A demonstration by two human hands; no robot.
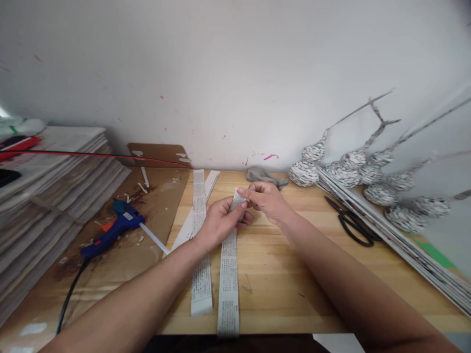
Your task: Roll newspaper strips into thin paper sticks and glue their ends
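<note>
One paper strip I pinched near top with left hand and right hand, over table; tail pointed to six o'clock. Glue gun lay at nine o'clock, scissors at three.

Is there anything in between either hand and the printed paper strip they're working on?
Nothing visible is. The left hand and right hand both touch the printed paper strip directly, near its far end. The second strip lies beside it to the left; the black scissors lie off to the right.
</note>
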